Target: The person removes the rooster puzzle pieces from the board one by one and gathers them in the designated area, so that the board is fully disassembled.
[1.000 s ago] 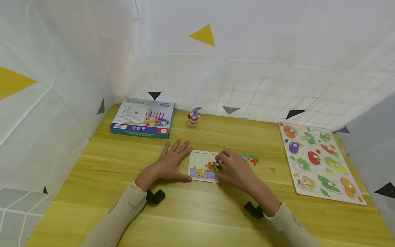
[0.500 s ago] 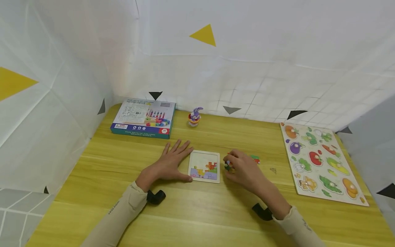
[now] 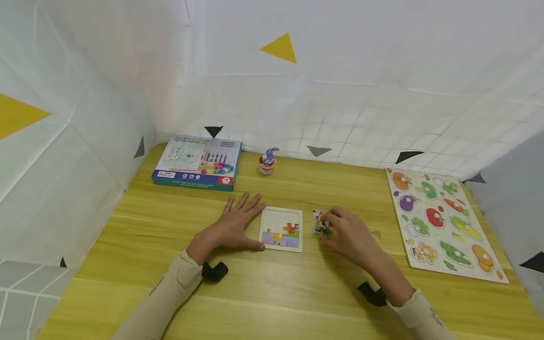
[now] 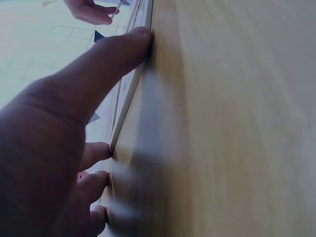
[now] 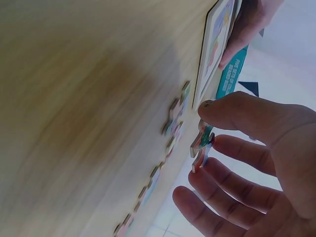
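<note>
My left hand (image 3: pixel 233 225) lies spread on the table at the left side of a small framed jigsaw puzzle (image 3: pixel 281 214). Its thumb (image 4: pixel 133 44) and index fingertip touch the frame's edge. The tray is partly filled, with pieces along the bottom and right side. To the right, my right hand (image 3: pixel 350 236) pinches a jigsaw piece (image 5: pixel 202 138) between thumb and fingers, raised off the table. A second piece may be behind it; I cannot tell. Loose jigsaw pieces (image 3: pixel 316 215) lie beside and partly beneath this hand, several showing in the right wrist view.
A wooden vegetable peg puzzle (image 3: pixel 450 226) lies at the right. At the back left is a boxed bead set (image 3: pixel 196 163), with a purple rabbit figure (image 3: pixel 267 160) beside it. White sheeting (image 3: pixel 340 94) closes off the back.
My right hand has moved right from the puzzle frame's edge to above the loose pieces, still pinching a piece. My left hand has stayed in place.
</note>
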`<state>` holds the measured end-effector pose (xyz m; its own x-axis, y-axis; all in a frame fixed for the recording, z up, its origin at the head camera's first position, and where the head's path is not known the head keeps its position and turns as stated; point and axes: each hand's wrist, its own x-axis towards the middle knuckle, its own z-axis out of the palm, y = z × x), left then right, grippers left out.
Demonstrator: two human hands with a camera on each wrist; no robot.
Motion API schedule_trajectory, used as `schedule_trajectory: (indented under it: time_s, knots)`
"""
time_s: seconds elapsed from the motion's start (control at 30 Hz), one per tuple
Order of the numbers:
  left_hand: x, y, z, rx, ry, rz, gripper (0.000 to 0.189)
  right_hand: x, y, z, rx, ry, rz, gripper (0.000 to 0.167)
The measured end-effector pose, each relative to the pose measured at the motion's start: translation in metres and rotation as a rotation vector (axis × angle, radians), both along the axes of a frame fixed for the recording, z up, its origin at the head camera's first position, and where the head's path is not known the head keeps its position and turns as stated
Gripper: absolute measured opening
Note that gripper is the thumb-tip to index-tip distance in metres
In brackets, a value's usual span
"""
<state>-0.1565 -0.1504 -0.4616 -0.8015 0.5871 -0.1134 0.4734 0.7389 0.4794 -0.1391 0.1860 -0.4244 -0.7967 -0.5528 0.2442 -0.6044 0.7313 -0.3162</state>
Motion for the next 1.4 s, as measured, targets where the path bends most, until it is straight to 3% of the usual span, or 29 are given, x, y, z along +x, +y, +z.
schedule_trajectory:
  time_s: [0.57, 1.4]
  knots:
    - [0.0, 0.001, 0.0, 0.016, 0.029, -0.003, 0.111, 0.001, 0.02, -0.007, 0.04, -0.005, -0.043, 0.033]
    - [0.0, 0.001, 0.001, 0.002, 0.019, -0.003, 0.111, 0.0, 0.022, -0.008, 0.063, -0.061, -0.044, 0.032]
